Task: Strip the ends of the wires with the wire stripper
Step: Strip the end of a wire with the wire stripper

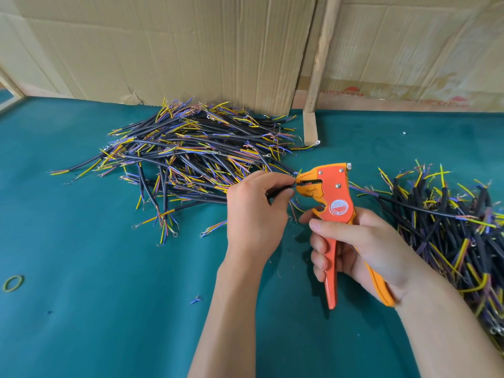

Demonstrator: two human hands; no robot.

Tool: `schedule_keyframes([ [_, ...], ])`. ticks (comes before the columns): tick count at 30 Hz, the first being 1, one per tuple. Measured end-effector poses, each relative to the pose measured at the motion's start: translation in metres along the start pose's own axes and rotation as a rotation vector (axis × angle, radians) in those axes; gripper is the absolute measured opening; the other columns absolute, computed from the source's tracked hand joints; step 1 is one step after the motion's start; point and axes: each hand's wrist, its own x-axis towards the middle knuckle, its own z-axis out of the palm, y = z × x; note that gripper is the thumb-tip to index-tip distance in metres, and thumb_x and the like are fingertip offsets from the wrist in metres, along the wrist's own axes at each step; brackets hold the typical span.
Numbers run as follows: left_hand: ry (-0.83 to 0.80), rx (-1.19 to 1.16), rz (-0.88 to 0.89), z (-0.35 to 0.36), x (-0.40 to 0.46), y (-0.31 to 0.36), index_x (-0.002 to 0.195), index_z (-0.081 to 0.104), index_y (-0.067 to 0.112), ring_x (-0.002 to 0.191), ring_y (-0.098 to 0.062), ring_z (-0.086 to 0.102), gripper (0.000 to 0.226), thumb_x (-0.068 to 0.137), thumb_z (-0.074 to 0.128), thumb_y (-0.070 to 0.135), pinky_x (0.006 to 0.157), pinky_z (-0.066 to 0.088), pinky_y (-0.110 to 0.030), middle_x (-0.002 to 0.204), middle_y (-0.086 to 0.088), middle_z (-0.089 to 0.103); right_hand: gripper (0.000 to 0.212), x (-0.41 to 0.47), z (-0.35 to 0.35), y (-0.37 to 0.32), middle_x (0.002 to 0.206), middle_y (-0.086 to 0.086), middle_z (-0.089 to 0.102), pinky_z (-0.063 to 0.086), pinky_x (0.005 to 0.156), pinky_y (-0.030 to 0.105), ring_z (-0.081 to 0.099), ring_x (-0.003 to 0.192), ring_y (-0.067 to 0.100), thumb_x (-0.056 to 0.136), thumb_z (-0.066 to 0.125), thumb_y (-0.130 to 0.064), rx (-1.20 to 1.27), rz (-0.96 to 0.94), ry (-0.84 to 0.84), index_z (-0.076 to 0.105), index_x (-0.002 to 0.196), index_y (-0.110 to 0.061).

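Left hand (253, 211) pinching wire (281, 189), axis left-right, end fed rightward into stripper (331, 211) head. Right hand (362, 249) wrapped round handles, below-right. Squeeze likely next.

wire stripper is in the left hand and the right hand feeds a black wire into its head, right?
No, the hands are swapped. In the head view the right hand grips the wire stripper, and the left hand feeds the black wire into its head.
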Motion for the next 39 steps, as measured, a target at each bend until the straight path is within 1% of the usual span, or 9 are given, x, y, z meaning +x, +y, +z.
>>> schedule_keyframes([
  [7, 0.001, 0.009, 0.009, 0.0001, 0.0008, -0.0008, 0.091, 0.081, 0.019, 0.08, -0.005, 0.063, 0.02, 0.08, 0.078, 0.002, 0.068, 0.043, -0.007, 0.081, 0.01, 0.07, 0.03, 0.0002, -0.0001, 0.0003, 0.067, 0.018, 0.052, 0.052, 0.05, 0.041, 0.052, 0.053, 0.031, 0.08, 0.08, -0.01, 0.003, 0.012, -0.011, 0.068, 0.101, 0.007],
  [15, -0.001, 0.008, 0.022, 0.0004, 0.0013, -0.0005, 0.09, 0.081, 0.018, 0.08, -0.006, 0.062, 0.021, 0.079, 0.078, 0.001, 0.068, 0.042, -0.006, 0.079, 0.01, 0.069, 0.039, -0.0009, 0.0004, -0.0006, 0.067, 0.018, 0.051, 0.052, 0.049, 0.04, 0.052, 0.052, 0.03, 0.078, 0.072, -0.015, 0.007, 0.013, 0.0, 0.063, 0.105, 0.012],
  [21, -0.001, -0.03, -0.008, 0.0002, -0.0001, -0.0014, 0.089, 0.081, 0.02, 0.078, -0.006, 0.065, 0.022, 0.078, 0.078, 0.002, 0.071, 0.05, -0.017, 0.08, 0.011, 0.071, 0.033, -0.0017, 0.0008, -0.0006, 0.063, 0.016, 0.049, 0.049, 0.046, 0.038, 0.048, 0.05, 0.029, 0.078, 0.073, -0.016, 0.004, 0.008, -0.001, 0.065, 0.102, 0.005],
  [24, -0.001, -0.068, -0.041, 0.0004, -0.0006, -0.001, 0.089, 0.08, 0.02, 0.077, -0.001, 0.067, 0.023, 0.078, 0.078, 0.001, 0.07, 0.049, -0.011, 0.08, 0.017, 0.072, 0.033, -0.0017, 0.0003, 0.0004, 0.063, 0.015, 0.047, 0.047, 0.046, 0.038, 0.046, 0.049, 0.028, 0.079, 0.08, -0.011, 0.024, 0.016, -0.004, 0.064, 0.101, 0.007],
  [26, -0.009, -0.107, -0.066, 0.0004, -0.0001, -0.0016, 0.089, 0.08, 0.02, 0.075, 0.004, 0.068, 0.023, 0.079, 0.078, 0.0, 0.07, 0.048, -0.006, 0.078, 0.022, 0.071, 0.037, -0.001, 0.0005, 0.0023, 0.062, 0.014, 0.045, 0.045, 0.045, 0.036, 0.044, 0.047, 0.027, 0.079, 0.079, -0.012, 0.053, 0.018, 0.004, 0.061, 0.103, 0.01],
  [28, -0.019, -0.144, -0.083, 0.0003, 0.0001, -0.0021, 0.089, 0.079, 0.019, 0.074, 0.006, 0.068, 0.023, 0.079, 0.078, -0.002, 0.071, 0.049, -0.008, 0.077, 0.023, 0.071, 0.044, 0.0014, 0.002, 0.0038, 0.058, 0.01, 0.041, 0.04, 0.043, 0.031, 0.039, 0.042, 0.023, 0.077, 0.081, -0.012, 0.073, -0.006, 0.042, 0.059, 0.106, 0.012],
  [32, -0.033, -0.173, -0.102, 0.0004, -0.0004, -0.0022, 0.088, 0.078, 0.02, 0.073, 0.005, 0.069, 0.024, 0.079, 0.078, -0.002, 0.072, 0.053, -0.013, 0.075, 0.024, 0.071, 0.066, 0.0038, 0.0034, 0.0054, 0.054, 0.006, 0.036, 0.034, 0.039, 0.024, 0.032, 0.035, 0.017, 0.074, 0.075, -0.028, 0.077, -0.053, 0.105, 0.05, 0.114, 0.018],
  [36, 0.003, -0.164, -0.103, -0.0004, 0.0004, -0.0035, 0.086, 0.078, 0.023, 0.073, 0.005, 0.069, 0.022, 0.08, 0.078, 0.002, 0.073, 0.054, -0.015, 0.079, 0.024, 0.073, 0.053, 0.0006, 0.0029, 0.0039, 0.062, 0.013, 0.049, 0.043, 0.045, 0.031, 0.046, 0.043, 0.025, 0.075, 0.082, -0.018, 0.195, -0.053, 0.013, 0.065, 0.118, 0.007],
  [39, 0.036, -0.147, -0.092, 0.0002, 0.0005, -0.0023, 0.085, 0.078, 0.024, 0.073, 0.004, 0.07, 0.02, 0.08, 0.078, 0.005, 0.073, 0.054, -0.016, 0.08, 0.024, 0.073, 0.05, 0.0018, -0.0019, 0.0007, 0.075, 0.022, 0.059, 0.053, 0.054, 0.043, 0.058, 0.058, 0.033, 0.079, 0.075, -0.013, 0.231, -0.102, 0.023, 0.062, 0.123, 0.008],
])
